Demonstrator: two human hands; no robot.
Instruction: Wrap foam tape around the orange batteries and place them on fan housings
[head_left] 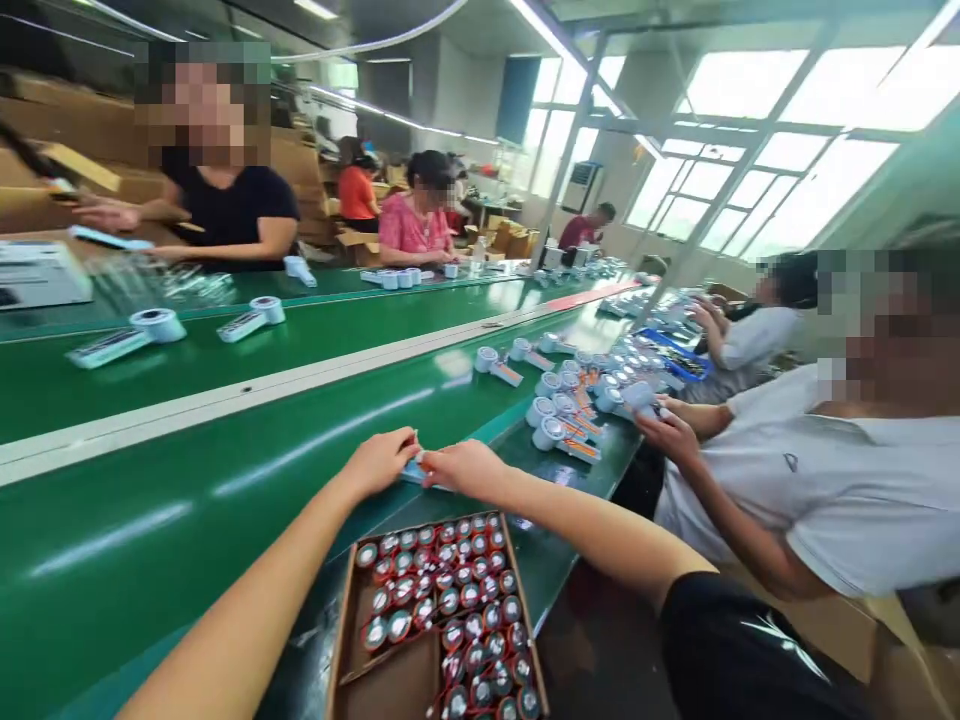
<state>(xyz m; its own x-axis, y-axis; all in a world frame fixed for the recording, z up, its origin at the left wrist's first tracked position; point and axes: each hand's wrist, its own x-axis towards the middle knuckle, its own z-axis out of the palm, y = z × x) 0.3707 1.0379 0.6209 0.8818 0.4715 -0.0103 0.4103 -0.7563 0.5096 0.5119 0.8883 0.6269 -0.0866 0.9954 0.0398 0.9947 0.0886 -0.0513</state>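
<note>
Over on the far left of the green conveyor belt [187, 500], white handheld fans [124, 338] lie flat near its far edge, in front of a co-worker in a dark top [225, 215]. Nearer, at the belt's near edge, the left hand [379, 462] and the right hand [461, 468] meet over a small pale-blue part [414, 472], pinched between them; the fingers of both are curled shut on it, thumbs and tips touching it from either side. The part's long axis runs roughly left to right, from one hand to the other, so neither hand is clearer nearer (most of it is hidden under the fingers). Just below the hands, at the near edge, sits a cardboard box [346, 640] packed with round red-wired motors [457, 600]. Further right a cluster of finished fans [570, 420] crowds the belt's right edge, where a neighbouring person's hand [671, 432] in a white shirt reaches in.
</note>
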